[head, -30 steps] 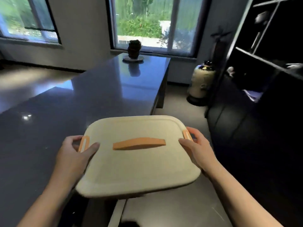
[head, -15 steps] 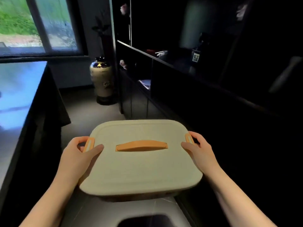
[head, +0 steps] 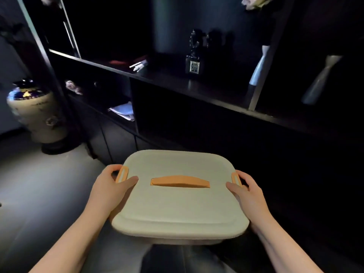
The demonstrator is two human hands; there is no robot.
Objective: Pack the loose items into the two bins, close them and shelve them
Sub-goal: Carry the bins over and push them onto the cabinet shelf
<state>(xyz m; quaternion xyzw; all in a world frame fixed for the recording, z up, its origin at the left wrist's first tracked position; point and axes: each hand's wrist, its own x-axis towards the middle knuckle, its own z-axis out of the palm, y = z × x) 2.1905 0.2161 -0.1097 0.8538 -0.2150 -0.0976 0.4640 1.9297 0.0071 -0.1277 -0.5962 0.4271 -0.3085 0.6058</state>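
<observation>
ceramic jar (head: 37,113) at 9 o'clock, far left, standing on the grey floor (head: 39,194) on a dark base, just beside the left end of the dark shelf unit (head: 197,89).

left hand (head: 110,190) at 7 o'clock: fingers curled round the bin's left edge, thumb laid on top of the lid, wrapped around the left orange latch (head: 122,173). gripping, not loose.

bin (head: 177,194) at 6 o'clock, centre-low, held in the air between both hands, over the floor and in front of the shelf unit, touching neither. cream lid is on, roughly level. orange handle (head: 180,181) lies flat across the lid centre. bin body mostly hidden under the lid; contents not visible.

right hand (head: 248,194) at 5 o'clock: same grip mirrored, fingers curled round the right edge at the right orange latch (head: 236,178), thumb on the lid.

shelf unit spans 10 to 3 o'clock. lower left cubby holds white folded papers (head: 123,113). middle shelf: small white items (head: 138,65) at 11 o'clock, dark figurine with a square label (head: 194,56) at 12 o'clock, pale vase (head: 259,66) at 2 o'clock next to an upright divider. second pale vase-like shape (head: 321,79) at 3 o'clock, too dim and blurred to tell more.
</observation>
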